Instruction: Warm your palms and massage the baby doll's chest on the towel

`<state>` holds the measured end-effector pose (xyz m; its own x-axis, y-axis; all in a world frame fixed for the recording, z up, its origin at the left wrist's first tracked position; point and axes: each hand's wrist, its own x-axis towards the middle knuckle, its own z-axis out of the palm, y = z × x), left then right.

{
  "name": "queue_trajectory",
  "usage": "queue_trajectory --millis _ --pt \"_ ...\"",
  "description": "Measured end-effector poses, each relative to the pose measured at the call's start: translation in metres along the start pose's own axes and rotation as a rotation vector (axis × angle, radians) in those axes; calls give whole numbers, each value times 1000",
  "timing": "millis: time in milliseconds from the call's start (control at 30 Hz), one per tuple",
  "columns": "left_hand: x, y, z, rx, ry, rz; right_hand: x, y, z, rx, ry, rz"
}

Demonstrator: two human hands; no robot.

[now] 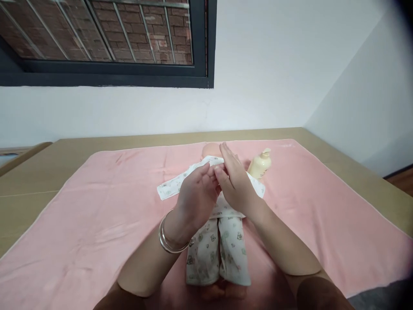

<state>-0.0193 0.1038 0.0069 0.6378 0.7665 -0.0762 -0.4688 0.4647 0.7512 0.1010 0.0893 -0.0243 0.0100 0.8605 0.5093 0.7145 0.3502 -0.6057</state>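
Observation:
My left hand [198, 196] is turned palm up, its fingers loosely stretched. Against its fingers lies my right hand [237, 183], flat with the fingers straight and pointing away from me. The two hands touch, and I see no object between them. Beneath them a baby doll [217, 245] lies on its back, dressed in a white printed top and trousers, sleeves spread sideways. My hands cover its chest and most of its head. Just right of the doll's head, a cream-yellow pump bottle [260, 164] leans at a tilt on the blanket.
A pink blanket [106, 206] spreads over a tan padded surface [29, 185]. White wall [258, 86] rises behind it, with a dark-framed barred window [129, 74] at upper left. Another wall closes off the right side.

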Motion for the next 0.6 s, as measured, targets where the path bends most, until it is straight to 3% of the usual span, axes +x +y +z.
queue_trajectory --millis 67,200,300,367,467,533,600 --pt "-6 2 1 50 16 91 -13 -11 6 41 1 -94" --pt "0 -9 -9 240 201 338 -34 -28 14 197 -147 -220" --pt "6 -33 -17 469 256 497 -39 -28 18 391 -180 -144" --pt "3 -53 -15 593 235 498 -35 -20 18 495 -97 24" --pt "-7 -78 -5 576 94 379 -26 -6 10 511 52 237" --pt "-14 -84 2 507 -15 294 -25 -3 1 452 103 249" --pt "-22 -79 6 365 -91 225 -29 -8 -6 349 120 175"
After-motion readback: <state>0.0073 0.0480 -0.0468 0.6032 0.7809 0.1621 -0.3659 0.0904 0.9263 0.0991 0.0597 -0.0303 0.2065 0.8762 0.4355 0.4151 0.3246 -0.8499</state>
